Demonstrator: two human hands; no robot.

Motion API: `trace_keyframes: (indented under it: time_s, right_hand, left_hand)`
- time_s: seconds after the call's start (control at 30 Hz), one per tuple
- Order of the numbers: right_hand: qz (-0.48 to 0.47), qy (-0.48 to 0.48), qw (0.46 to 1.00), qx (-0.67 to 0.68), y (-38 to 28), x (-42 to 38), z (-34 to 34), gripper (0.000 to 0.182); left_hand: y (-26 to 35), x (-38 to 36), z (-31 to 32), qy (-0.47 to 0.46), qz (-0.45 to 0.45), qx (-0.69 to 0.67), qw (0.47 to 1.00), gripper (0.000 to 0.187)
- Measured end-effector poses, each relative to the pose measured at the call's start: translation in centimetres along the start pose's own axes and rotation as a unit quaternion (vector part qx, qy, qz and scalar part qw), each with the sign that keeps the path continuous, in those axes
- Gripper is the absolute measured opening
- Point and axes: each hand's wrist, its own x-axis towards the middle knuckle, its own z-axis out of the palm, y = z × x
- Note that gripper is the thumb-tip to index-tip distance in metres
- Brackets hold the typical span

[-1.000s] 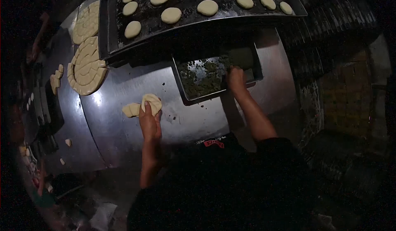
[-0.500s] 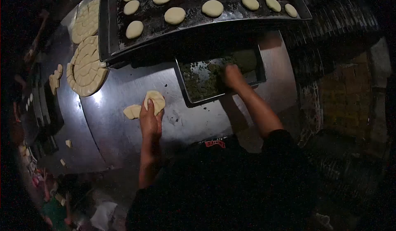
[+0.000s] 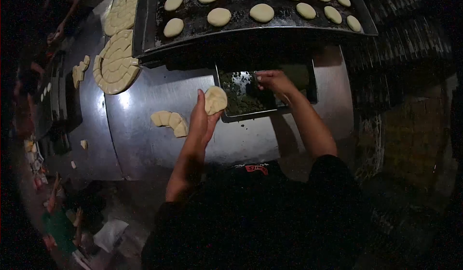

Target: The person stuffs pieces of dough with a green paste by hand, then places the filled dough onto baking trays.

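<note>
My left hand (image 3: 200, 120) holds a flattened, slightly cupped round of dough (image 3: 215, 100), thumb along its edge, beside the left rim of a metal pan. A dark, crumbly filling (image 3: 241, 103) lies spread in that pan (image 3: 251, 117). Over the filling is my right hand (image 3: 275, 82), its fingers pinched together; what they grip, if anything, blends into the dark. Left of my left hand, a short curved strip of cut dough pieces (image 3: 170, 121) rests on the metal table.
A large baking tray (image 3: 255, 32) with several dough rounds (image 3: 262, 13) stands beyond the pan. Scored dough slabs (image 3: 115, 69) and smaller scraps (image 3: 80, 71) lie on the metal table (image 3: 144, 94) to the left. A person in green (image 3: 60, 229) is at lower left.
My left hand has carried the dough round right, up to the pan, uncovering more of the dough strip. My right hand has turned, with its pinched fingers now pointing left. The view has shifted.
</note>
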Motion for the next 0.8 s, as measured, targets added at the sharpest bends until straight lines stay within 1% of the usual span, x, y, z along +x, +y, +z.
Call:
trace_keyframes:
  time_s: [0.03,0.07,0.13,0.17,0.2,0.23,0.27,0.3,0.33,0.37,0.4,0.47,0.5,0.57,0.7,0.77,0.8]
  right_hand:
    - [-0.011,0.028,0.999,-0.038,-1.7,-1.6,1.7,0.027]
    - [-0.021,0.024,0.999,-0.044,-5.4,-4.8,3.7,0.029]
    - [-0.133,0.043,0.984,-0.111,-5.5,-6.0,5.0,0.026]
    - [-0.159,0.064,0.974,-0.146,-6.8,-7.5,6.1,0.024]
    - [-0.275,0.1,0.919,-0.263,-7.8,-8.2,7.0,0.025]
    - [-0.337,0.124,0.872,-0.334,-7.5,-7.8,7.6,0.026]
    - [-0.395,0.146,0.814,-0.401,-7.0,-7.3,8.0,0.028]
    - [-0.393,0.145,0.815,-0.4,-6.5,-7.0,8.3,0.028]
    - [-0.396,0.15,0.816,-0.394,-6.2,-6.7,8.4,0.034]
    - [-0.4,0.153,0.815,-0.39,-6.0,-6.4,8.5,0.041]
    - [-0.402,0.151,0.815,-0.389,-6.2,-6.6,8.6,0.041]
    - [-0.419,0.128,0.807,-0.395,-6.1,-7.8,8.9,0.054]
    - [-0.419,0.126,0.807,-0.396,-5.3,-7.9,9.6,0.054]
    - [-0.414,0.168,0.75,-0.488,-3.3,-7.7,11.2,0.063]
    - [-0.409,0.173,0.743,-0.501,-4.5,-9.2,12.6,0.059]
    - [-0.401,0.017,0.828,-0.392,-6.8,-10.4,11.3,0.055]
    - [-0.437,-0.019,0.837,-0.329,-6.1,-8.8,9.2,0.051]
  left_hand:
    - [-0.2,0.9,1.0,-0.006,-0.022,-0.01,1.0,0.063]
    - [-0.4,1.6,2.1,0.0,-0.019,-0.009,1.0,0.063]
    - [-0.7,2.7,4.2,-0.022,-0.028,-0.003,0.999,0.063]
    - [-1.0,3.5,4.9,-0.018,-0.027,-0.003,0.999,0.063]
    - [-1.2,4.1,5.4,-0.043,-0.035,-0.014,0.998,0.06]
    - [-1.4,4.4,5.9,-0.068,-0.044,-0.025,0.996,0.057]
    - [-1.8,4.6,6.5,-0.065,-0.045,-0.025,0.997,0.057]
    - [-1.9,4.5,7.2,-0.065,-0.039,-0.002,0.997,0.054]
    - [-1.8,4.6,7.6,-0.066,-0.032,0.02,0.997,0.051]
    - [-1.9,5.1,7.3,-0.085,-0.031,-0.02,0.996,0.045]
    - [-1.5,5.1,7.3,-0.084,-0.029,-0.021,0.996,0.045]
    - [-0.7,4.4,7.2,-0.095,-0.028,-0.04,0.994,0.041]
    - [-0.7,4.0,7.3,-0.094,-0.028,-0.042,0.994,0.041]
    - [-1.2,3.1,7.8,-0.09,0.02,0.015,0.996,0.041]
    - [-0.5,1.6,6.7,-0.095,0.025,0.012,0.995,0.041]
    - [0.8,0.1,6.0,-0.113,0.038,0.049,0.992,0.039]
    - [1.2,-0.6,5.6,-0.118,0.041,0.049,0.991,0.039]
